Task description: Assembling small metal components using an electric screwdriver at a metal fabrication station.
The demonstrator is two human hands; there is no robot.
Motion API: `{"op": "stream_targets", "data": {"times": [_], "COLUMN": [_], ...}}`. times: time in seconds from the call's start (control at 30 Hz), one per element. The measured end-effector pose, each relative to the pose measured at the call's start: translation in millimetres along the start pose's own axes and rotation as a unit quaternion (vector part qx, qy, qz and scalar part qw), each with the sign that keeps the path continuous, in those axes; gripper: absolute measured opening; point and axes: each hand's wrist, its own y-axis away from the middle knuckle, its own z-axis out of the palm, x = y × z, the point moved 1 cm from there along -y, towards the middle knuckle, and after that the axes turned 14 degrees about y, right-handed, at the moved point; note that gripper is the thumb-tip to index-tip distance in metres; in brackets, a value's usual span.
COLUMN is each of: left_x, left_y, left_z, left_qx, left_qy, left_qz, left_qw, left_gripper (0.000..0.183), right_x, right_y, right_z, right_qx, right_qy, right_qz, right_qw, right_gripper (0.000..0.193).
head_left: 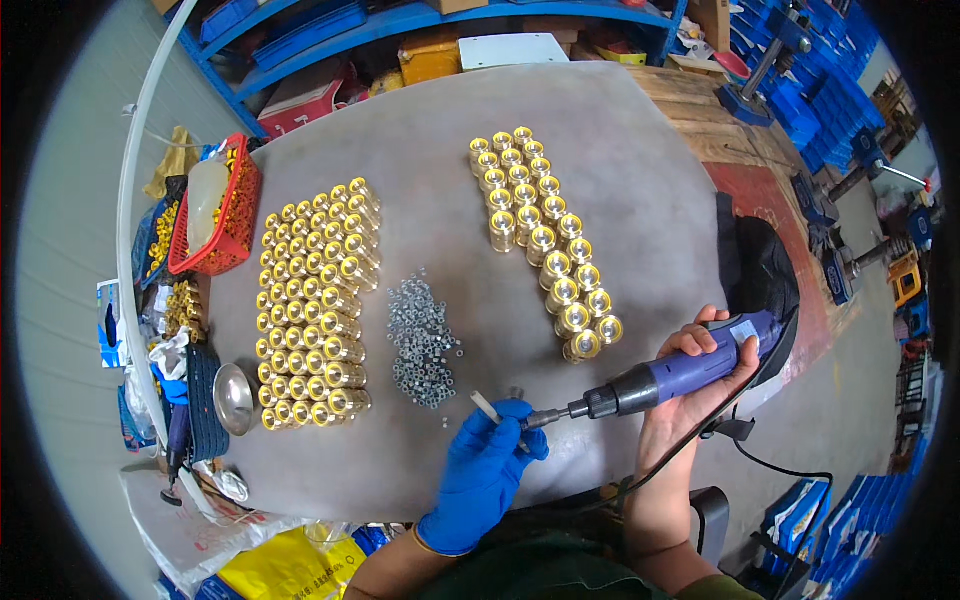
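My left hand (482, 470), in a blue glove, is closed around a thin pale rod (484, 406) whose upper end sticks out past the fingers. My bare right hand (705, 392) grips a purple power screwdriver (655, 384), which points left. Its metal socket bit (543, 418) reaches the gloved fingertips; whatever lies between them there is mostly hidden. A loose pile of small silver nuts (420, 345) is just beyond my left hand. Upright brass fittings with yellow rims stand in a large block (315, 300) at left and a narrower slanting group (540, 240) at centre right.
A red basket (245, 205) with yellow parts sits at the table's left edge, above a metal bowl (234, 398). The screwdriver's black cable (672, 455) hangs by my right forearm. Blue shelving (340, 40) stands behind the grey table (430, 130); hand presses (750, 100) are at right.
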Motion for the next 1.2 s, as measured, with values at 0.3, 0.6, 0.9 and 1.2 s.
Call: {"op": "stream_targets", "data": {"times": [0.3,0.6,0.9,1.2], "left_x": [-3.1,-3.9,18.8,100.9], "left_y": [0.8,-4.6,-10.0,-101.2], "left_z": [5.3,6.5,17.1,-33.1], "left_qx": [0.040,-0.027,-0.046,-0.009], "left_qy": [0.039,0.149,0.058,-0.575], "left_qz": [0.014,-0.126,-0.177,0.149], "left_qw": [0.998,0.980,0.981,0.805], "left_gripper": [0.019,0.026,0.025,0.021], "right_x": [4.6,9.4,14.1,0.1], "right_y": [-0.3,-2.5,-4.2,-7.1], "right_z": [-4.3,-7.6,-19.0,-20.2], "right_qx": [-0.007,0.023,0.018,0.009], "right_qy": [-0.005,-0.011,-0.097,-0.076], "right_qz": [0.011,0.029,0.096,0.054], "right_qw": [1.000,0.999,0.991,0.996], "right_gripper": [0.036,0.034,0.033,0.034]}}
